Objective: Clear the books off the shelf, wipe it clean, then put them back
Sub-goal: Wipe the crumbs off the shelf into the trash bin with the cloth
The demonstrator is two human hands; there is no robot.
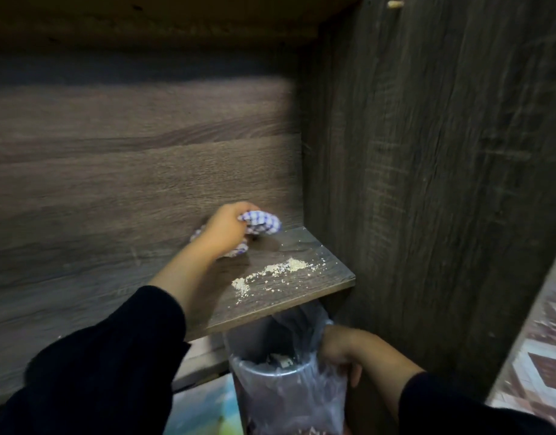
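The dark wooden shelf board [327, 287] holds no books. My left hand [224, 229] grips a bunched blue-and-white checked cloth [262, 222] at the back of the shelf, near the right corner. A trail of pale crumbs [276, 271] lies on the board in front of the cloth. Below the shelf's front edge, my right hand [342, 346] holds the rim of a small bin [286, 394] lined with a clear plastic bag. No books are in view.
The cabinet's dark side wall [427, 183] rises right of the shelf, the back panel [129, 167] behind it. Another board [144, 23] closes the space overhead. A patterned floor [540, 356] shows at far right, and something light blue [204, 406] lies below the bin.
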